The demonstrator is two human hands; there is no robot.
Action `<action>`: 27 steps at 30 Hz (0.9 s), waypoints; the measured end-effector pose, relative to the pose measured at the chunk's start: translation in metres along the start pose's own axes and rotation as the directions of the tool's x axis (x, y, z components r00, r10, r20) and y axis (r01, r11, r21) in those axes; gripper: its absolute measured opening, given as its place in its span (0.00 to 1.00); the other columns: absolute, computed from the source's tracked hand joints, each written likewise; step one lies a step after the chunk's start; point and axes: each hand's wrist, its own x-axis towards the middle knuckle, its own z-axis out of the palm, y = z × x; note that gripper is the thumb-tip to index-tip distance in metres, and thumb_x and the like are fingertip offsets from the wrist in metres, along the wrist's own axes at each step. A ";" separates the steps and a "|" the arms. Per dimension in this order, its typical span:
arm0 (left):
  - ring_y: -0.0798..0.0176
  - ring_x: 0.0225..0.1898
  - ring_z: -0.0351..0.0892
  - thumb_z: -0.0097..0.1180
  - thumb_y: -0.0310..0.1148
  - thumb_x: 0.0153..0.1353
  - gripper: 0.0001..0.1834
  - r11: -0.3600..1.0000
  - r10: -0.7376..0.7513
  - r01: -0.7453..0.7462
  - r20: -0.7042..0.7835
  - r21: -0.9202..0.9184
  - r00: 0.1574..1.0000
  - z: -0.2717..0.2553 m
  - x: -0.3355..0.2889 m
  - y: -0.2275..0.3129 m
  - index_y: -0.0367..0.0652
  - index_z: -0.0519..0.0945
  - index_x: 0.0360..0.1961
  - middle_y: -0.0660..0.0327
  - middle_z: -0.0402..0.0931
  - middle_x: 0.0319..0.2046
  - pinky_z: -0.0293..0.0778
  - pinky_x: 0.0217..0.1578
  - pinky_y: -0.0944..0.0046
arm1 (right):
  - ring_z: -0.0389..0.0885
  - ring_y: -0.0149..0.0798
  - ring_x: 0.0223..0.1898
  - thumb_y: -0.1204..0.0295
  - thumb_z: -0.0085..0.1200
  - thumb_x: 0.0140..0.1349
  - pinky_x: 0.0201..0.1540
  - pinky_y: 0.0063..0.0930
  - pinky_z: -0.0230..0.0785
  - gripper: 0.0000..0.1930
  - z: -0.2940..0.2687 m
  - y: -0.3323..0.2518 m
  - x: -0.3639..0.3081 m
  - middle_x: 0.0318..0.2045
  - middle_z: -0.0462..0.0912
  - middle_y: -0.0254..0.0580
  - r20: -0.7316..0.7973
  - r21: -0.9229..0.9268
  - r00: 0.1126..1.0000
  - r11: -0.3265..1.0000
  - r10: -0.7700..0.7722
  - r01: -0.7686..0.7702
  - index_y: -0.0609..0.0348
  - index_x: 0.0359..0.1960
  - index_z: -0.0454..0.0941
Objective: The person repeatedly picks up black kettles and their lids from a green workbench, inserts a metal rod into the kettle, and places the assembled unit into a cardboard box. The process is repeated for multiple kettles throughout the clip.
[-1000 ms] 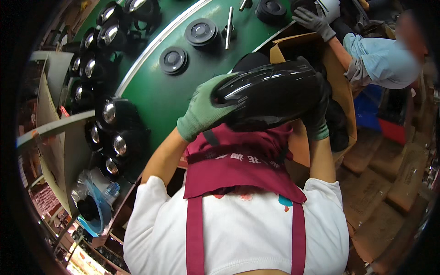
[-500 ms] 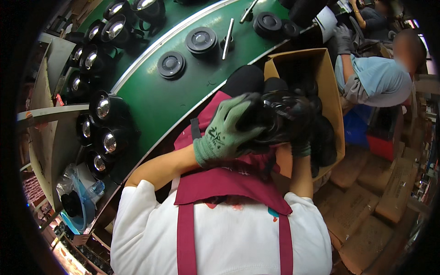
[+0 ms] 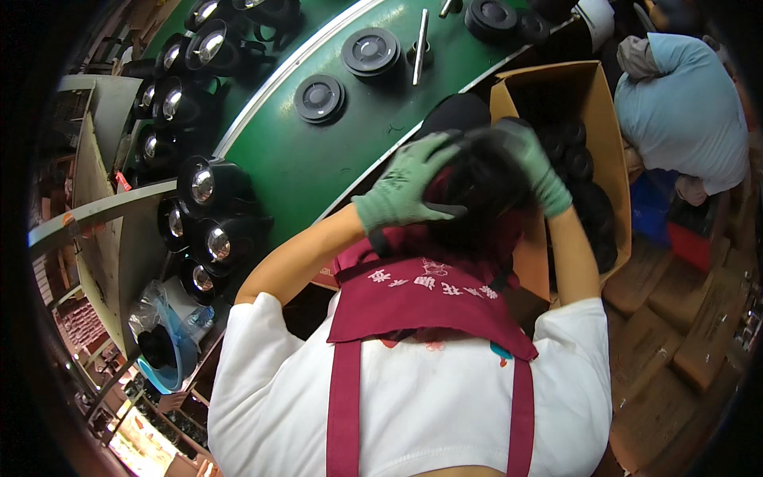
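Both hands close around a black, blurred part (image 3: 485, 187) held just above the maroon apron bib (image 3: 433, 294). Left hand (image 3: 405, 184), in a green knit glove with a darker coated palm, has its grip curled onto the part's left side, fingers wrapped toward its underside. Right hand (image 3: 534, 163), gloved the same way, presses its grip over the top right edge of the part. That part sits between the two gloves, in front of the cardboard box (image 3: 592, 95) and at the near edge of the green tabletop (image 3: 318, 159); its exact shape is too smeared to tell.

Nearest of all, the white shirt carries two maroon apron straps, and the bib has a row of pale stitched characters across its fold.

Just beyond the hands, the open brown box holds stacked round black pieces (image 3: 584, 171). More flat brown cartons (image 3: 675, 350) lie on the floor to the right.

On the smooth green tabletop rest ribbed black discs (image 3: 319, 97) with grey centres and a thin metal rod (image 3: 420, 46). Left of it, shiny black housings with mirror-like round centres (image 3: 203, 184) crowd together. Low at the left, a crinkled clear plastic bag (image 3: 163, 314) sits by a blue rim.

Far right, another person in a light blue shirt (image 3: 687, 111) bends over.
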 end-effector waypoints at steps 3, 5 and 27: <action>0.43 0.67 0.65 0.76 0.45 0.47 0.47 0.996 -0.044 0.043 -0.013 -0.082 0.999 0.039 -0.010 -0.013 0.41 0.68 0.67 0.48 0.64 0.68 0.63 0.67 0.49 | 0.81 0.31 0.45 0.61 0.54 0.70 0.50 0.28 0.74 0.20 0.002 0.021 0.081 0.44 0.84 0.37 -0.180 0.793 0.743 0.543 0.644 -0.278 0.62 0.56 0.77; 0.44 0.66 0.68 0.78 0.43 0.45 0.48 0.997 -0.054 0.053 -0.032 -0.050 0.998 0.037 -0.009 -0.010 0.40 0.68 0.66 0.49 0.66 0.67 0.64 0.66 0.51 | 0.81 0.44 0.51 0.43 0.57 0.61 0.57 0.36 0.71 0.43 0.051 0.080 0.133 0.51 0.82 0.52 -0.172 0.347 0.627 0.643 0.760 -0.683 0.58 0.70 0.63; 0.42 0.64 0.67 0.79 0.35 0.40 0.49 0.997 0.056 -0.044 -0.209 0.059 0.976 0.031 0.008 0.018 0.40 0.69 0.66 0.49 0.69 0.62 0.66 0.63 0.45 | 0.85 0.39 0.52 0.68 0.63 0.60 0.57 0.30 0.74 0.27 -0.059 -0.028 -0.040 0.51 0.85 0.47 0.087 0.202 0.844 0.820 0.530 -0.536 0.59 0.62 0.76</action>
